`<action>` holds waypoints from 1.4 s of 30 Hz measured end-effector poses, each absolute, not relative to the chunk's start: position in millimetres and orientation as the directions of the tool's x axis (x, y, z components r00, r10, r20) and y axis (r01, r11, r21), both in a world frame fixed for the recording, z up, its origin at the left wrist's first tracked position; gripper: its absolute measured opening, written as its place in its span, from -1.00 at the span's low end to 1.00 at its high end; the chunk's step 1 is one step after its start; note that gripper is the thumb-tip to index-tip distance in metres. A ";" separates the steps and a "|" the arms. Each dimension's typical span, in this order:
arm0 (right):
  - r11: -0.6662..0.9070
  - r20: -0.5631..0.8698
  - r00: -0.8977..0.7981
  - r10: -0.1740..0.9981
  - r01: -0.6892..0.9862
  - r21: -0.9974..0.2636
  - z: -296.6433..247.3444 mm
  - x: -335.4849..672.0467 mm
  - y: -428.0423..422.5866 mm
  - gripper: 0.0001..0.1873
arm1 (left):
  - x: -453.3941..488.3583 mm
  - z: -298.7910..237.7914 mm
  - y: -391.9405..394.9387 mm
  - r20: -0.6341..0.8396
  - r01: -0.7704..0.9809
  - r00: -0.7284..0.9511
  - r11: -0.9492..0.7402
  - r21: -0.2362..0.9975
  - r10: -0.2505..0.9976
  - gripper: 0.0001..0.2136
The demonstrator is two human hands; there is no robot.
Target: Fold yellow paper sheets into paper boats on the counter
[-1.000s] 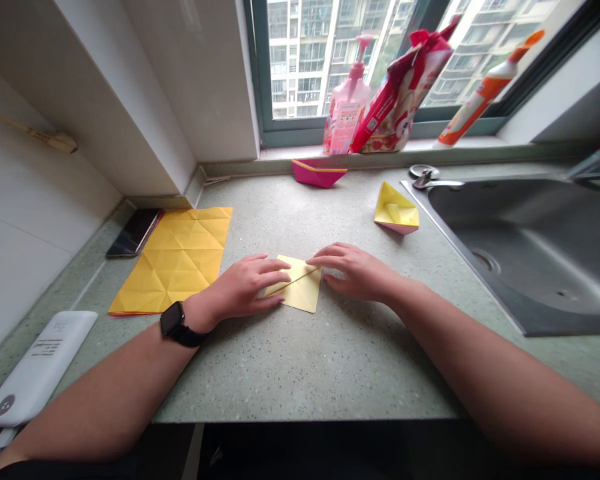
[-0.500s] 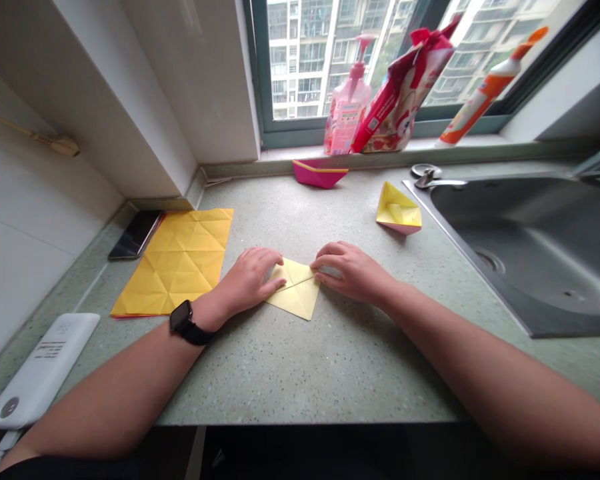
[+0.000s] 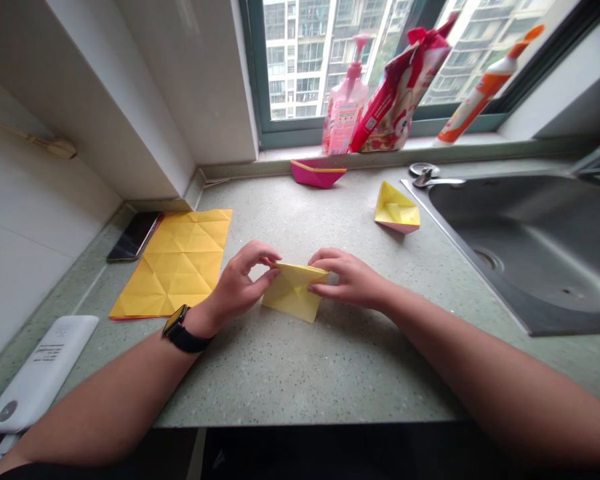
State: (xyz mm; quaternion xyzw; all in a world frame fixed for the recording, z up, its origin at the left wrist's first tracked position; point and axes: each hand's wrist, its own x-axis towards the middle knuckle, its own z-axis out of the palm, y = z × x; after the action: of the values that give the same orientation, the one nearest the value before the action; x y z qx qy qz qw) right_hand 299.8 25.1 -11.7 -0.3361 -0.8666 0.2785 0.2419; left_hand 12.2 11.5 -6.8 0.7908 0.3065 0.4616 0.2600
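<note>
A small folded yellow paper [image 3: 293, 293] stands tilted on its lower edge on the speckled green counter [image 3: 300, 373]. My left hand [image 3: 240, 283] pinches its upper left corner between thumb and fingers. My right hand [image 3: 347, 277] pinches its upper right corner. A black watch sits on my left wrist. Both forearms reach in from the near edge.
A creased yellow sheet [image 3: 177, 260] lies left, beside a dark phone [image 3: 134, 235] and a white power bank [image 3: 35, 373]. A yellow paper boat [image 3: 397, 209] and a pink paper boat [image 3: 317, 172] sit farther back. A steel sink [image 3: 525, 240] is right; bottles and a red pouch stand on the sill.
The folded paper lay flat under my fingers before. Now both hands have lifted its far edge, so it stands tilted on the counter, pinched at both top corners.
</note>
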 end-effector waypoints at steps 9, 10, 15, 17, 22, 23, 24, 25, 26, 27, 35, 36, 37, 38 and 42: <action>0.736 0.555 -0.491 0.671 0.352 -0.578 -7.1 293.6 15.3 -0.63 | 11.4 5.8 -4.0 0.793 0.359 0.369 -0.862 0.359 0.484 -0.66; 0.755 0.580 -0.485 0.654 0.378 -0.536 -7.2 293.7 13.6 -0.63 | 12.2 7.2 -5.7 0.793 0.365 0.386 -0.867 0.338 0.472 -0.67; 0.797 0.640 -0.491 0.591 0.478 -0.369 -6.7 296.9 8.7 -0.68 | 12.2 7.2 -7.9 0.776 0.421 0.434 -0.865 0.274 0.457 -0.73; 0.800 0.643 -0.500 0.581 0.498 -0.336 -5.2 298.9 7.2 -0.67 | 10.6 5.9 -6.9 0.769 0.433 0.458 -0.867 0.245 0.446 -0.72; 0.850 0.665 -0.568 0.485 0.484 -0.207 2.9 300.0 1.5 -0.69 | 7.6 2.1 -2.3 0.740 0.511 0.501 -0.844 0.166 0.449 -0.80; 0.868 0.669 -0.591 0.451 0.464 -0.175 4.3 299.3 0.8 -0.69 | 7.3 0.8 -0.5 0.726 0.537 0.510 -0.830 0.151 0.462 -0.83; 0.882 0.662 -0.617 0.425 0.447 -0.149 5.1 298.5 0.7 -0.70 | 7.2 -0.7 1.8 0.703 0.558 0.527 -0.818 0.138 0.478 -0.84; 0.890 0.642 -0.646 0.412 0.437 -0.131 5.4 297.7 1.2 -0.71 | 7.1 -2.4 4.3 0.669 0.571 0.553 -0.811 0.130 0.496 -0.84; 0.892 0.608 -0.678 0.413 0.435 -0.121 5.0 296.8 2.2 -0.73 | 7.0 -4.2 6.9 0.626 0.575 0.586 -0.808 0.127 0.515 -0.83; 0.891 0.563 -0.710 0.423 0.438 -0.117 4.0 296.1 3.7 -0.74 | 7.1 -6.1 9.3 0.573 0.573 0.624 -0.810 0.128 0.532 -0.81; 0.907 0.288 -0.862 0.418 0.382 -0.175 -9.4 293.0 10.6 -0.62 | 11.7 -10.4 8.4 0.338 0.459 0.769 -0.837 0.299 0.543 -0.78; 0.907 0.281 -0.865 0.415 0.370 -0.201 -9.9 293.0 10.0 -0.60 | 11.9 -9.8 7.5 0.322 0.457 0.776 -0.836 0.303 0.542 -0.79; 0.903 0.282 -0.864 0.418 0.361 -0.233 -9.9 293.3 9.7 -0.58 | 11.8 -9.1 7.0 0.311 0.462 0.780 -0.834 0.301 0.544 -0.79; 0.895 0.290 -0.856 0.428 0.357 -0.268 -9.4 294.0 9.9 -0.56 | 11.5 -8.5 6.8 0.303 0.473 0.778 -0.831 0.294 0.550 -0.79; 0.825 0.350 -0.760 0.548 0.424 -0.373 -7.8 301.6 19.0 -0.67 | 8.8 -7.7 8.3 0.287 0.527 0.757 -0.808 0.263 0.587 -0.78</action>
State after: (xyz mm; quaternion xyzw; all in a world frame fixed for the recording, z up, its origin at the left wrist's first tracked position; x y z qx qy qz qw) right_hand 301.6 19.0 -7.8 -0.2617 -0.9280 0.1370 0.2271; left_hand 8.8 8.3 -7.7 0.9336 0.2982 0.1803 0.0830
